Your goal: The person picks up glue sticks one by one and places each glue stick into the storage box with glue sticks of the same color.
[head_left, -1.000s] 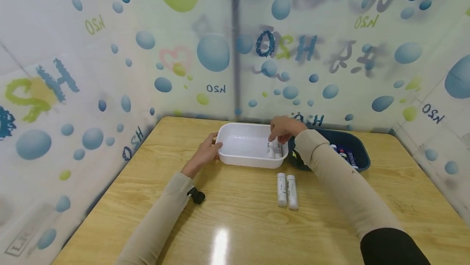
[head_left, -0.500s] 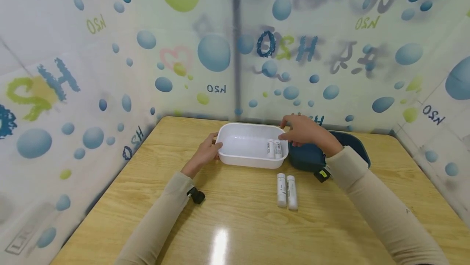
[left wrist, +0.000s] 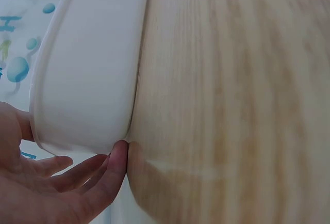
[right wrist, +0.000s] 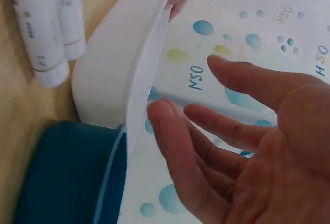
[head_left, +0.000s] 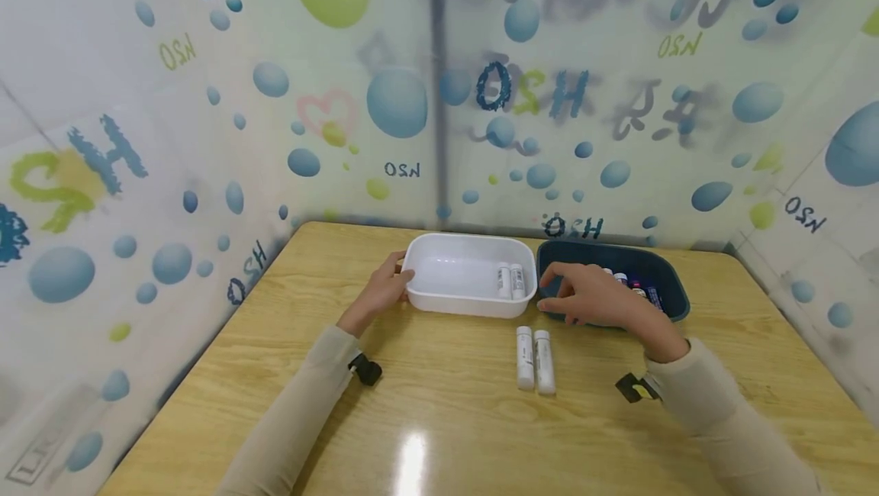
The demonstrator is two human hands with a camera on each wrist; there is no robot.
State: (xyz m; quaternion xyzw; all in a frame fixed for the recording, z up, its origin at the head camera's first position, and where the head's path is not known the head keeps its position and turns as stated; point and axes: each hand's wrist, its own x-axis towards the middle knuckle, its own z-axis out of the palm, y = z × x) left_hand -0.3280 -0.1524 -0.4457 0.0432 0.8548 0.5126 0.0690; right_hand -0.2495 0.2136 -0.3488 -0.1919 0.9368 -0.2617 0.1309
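My left hand point(head_left: 383, 287) grips the left end of a white plastic tray point(head_left: 446, 303). In the left wrist view, the fingers point(left wrist: 105, 182) touch the outside of its end wall. Inside the tray, at its right end, lie two small white tubes point(head_left: 510, 281) side by side. My right hand point(head_left: 594, 296) hovers over the left part of a dark teal tray point(head_left: 549, 250). Its thumb and fingers are spread and loosely bent, holding nothing, as the right wrist view confirms. Two larger white tubes point(head_left: 534, 360) lie on the table in front of the white tray.
Several small bottles or tubes point(head_left: 642, 290) lie at the right of the teal tray, partly hidden by my right hand. The two trays stand next to each other near the back of the wooden table point(head_left: 439, 381). A patterned sheet point(head_left: 384, 137) hangs behind it.
My right hand has left the small tubes in the white tray and moved right and nearer, over the teal tray. The left hand stays at the white tray.
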